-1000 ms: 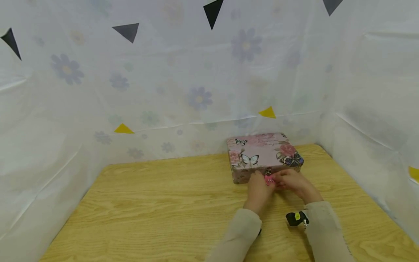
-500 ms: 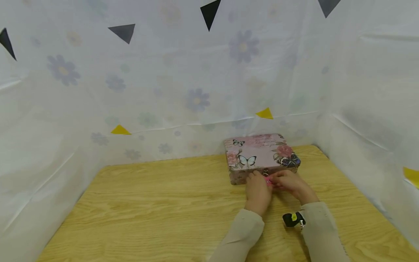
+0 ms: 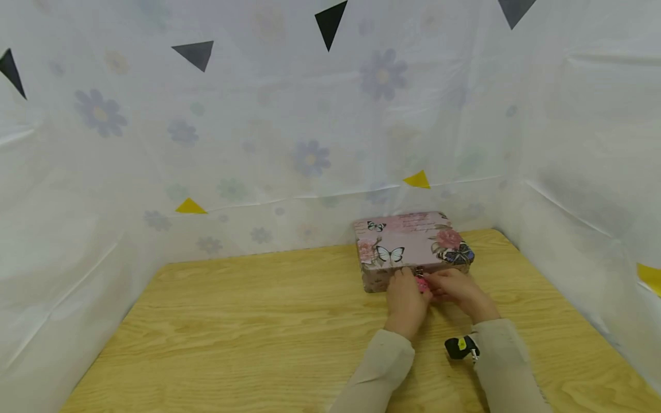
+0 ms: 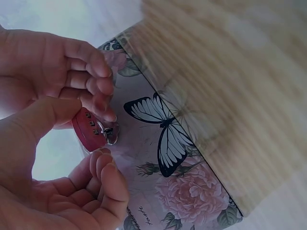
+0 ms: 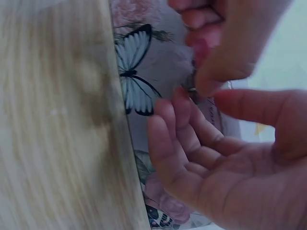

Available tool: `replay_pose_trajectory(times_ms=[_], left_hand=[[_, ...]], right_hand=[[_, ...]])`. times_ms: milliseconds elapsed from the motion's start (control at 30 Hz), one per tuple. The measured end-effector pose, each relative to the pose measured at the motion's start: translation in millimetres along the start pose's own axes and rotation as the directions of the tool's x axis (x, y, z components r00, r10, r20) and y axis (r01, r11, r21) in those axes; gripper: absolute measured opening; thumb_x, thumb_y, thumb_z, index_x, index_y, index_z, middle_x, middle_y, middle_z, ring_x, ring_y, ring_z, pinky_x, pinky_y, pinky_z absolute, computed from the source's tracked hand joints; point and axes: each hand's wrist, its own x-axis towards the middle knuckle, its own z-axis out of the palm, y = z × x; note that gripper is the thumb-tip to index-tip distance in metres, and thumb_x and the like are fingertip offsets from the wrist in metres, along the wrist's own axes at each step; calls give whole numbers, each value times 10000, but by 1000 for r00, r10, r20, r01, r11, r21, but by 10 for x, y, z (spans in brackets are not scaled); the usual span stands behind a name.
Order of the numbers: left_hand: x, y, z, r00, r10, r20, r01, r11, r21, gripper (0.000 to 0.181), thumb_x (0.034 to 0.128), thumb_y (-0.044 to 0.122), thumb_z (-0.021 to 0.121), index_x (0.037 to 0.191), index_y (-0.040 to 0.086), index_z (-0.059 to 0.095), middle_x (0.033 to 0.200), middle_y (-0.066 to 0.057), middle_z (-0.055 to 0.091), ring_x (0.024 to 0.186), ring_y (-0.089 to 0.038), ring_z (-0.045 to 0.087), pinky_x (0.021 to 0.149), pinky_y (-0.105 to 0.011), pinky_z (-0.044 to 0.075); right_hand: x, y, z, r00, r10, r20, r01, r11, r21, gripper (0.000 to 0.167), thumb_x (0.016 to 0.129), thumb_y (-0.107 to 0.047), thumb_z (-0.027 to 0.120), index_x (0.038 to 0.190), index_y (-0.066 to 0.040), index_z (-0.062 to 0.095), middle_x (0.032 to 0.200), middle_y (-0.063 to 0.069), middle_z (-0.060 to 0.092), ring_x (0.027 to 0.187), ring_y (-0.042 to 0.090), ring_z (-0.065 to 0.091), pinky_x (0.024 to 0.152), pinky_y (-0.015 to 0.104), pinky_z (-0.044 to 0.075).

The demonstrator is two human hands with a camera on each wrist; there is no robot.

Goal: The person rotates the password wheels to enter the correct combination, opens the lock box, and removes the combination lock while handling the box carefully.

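pink lock (image 4: 86, 134): it is at the front of the pink box (image 3: 408, 238), just by the metal clasp (image 3: 419, 269). it has 3 little dark wheels in a row and a shiny loop. i cannot tell if the loop is locked.

left hand (image 3: 406, 301): it has hold of the lock. the thumb (image 4: 48, 112) presses on one end of it and the bent pointer finger is at the other end, so the lock sits between them. the other fingers curl in.

right hand (image 3: 461, 291): its fingers (image 5: 165, 139) are partly bent, with the tips right by the lock and its loop. the thumb sticks out toward the left hand. i cannot tell if it pinches anything.

box: it sits flat near the back of the table (image 3: 248, 321), over on the right side, with its lid down. the lid has 3 butterflies and pink flowers on it.

sleeves: both arms have pale sleeves (image 3: 379, 364).

black thing: a small black thing (image 3: 457, 348) with a yellow spot is just beside the right sleeve.

table: it is yellow wood with wavy lines.

back sheet: a white sheet (image 3: 248, 115) with faint flowers hangs behind the table. it has 2 yellow patches (image 3: 190, 206) low down and dark triangles (image 3: 330, 24) higher up.
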Motion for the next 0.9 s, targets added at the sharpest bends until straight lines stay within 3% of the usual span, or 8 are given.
replay_pose_trajectory(times_ms=[200,400,600,900], left_hand=[[-2,-35,-14,999,29,-20,-30,998,-50,366,737,287,807,944,78,590,861,-56,583,829,-219,596,727,-304,517],[0,-46,-35,999,28,-17,-29,997,-77,361,718,274,818,930,78,601,838,-50,591,807,-214,610,718,-295,520],[15,-52,-30,1000,5,7,-4,995,-105,361,732,262,811,952,62,606,853,-66,608,826,-226,623,731,-303,528],[-5,-77,-25,1000,19,6,-18,995,-101,348,755,272,796,930,38,607,837,-98,623,815,-244,635,716,-318,539]], right_hand=[[24,3,70,995,26,-98,-26,1000,2,329,1003,-128,451,965,152,619,725,-37,649,660,45,603,644,233,540],[25,-25,148,984,50,-171,-55,998,-22,321,983,-111,468,971,173,619,687,-59,619,634,39,571,607,221,523],[38,-24,162,975,64,-214,-66,998,-6,309,968,-119,481,948,157,619,686,-67,601,634,34,556,614,212,512],[57,-6,158,968,88,-234,-82,996,35,295,962,-107,492,960,166,604,676,-49,614,631,51,571,613,228,524]])
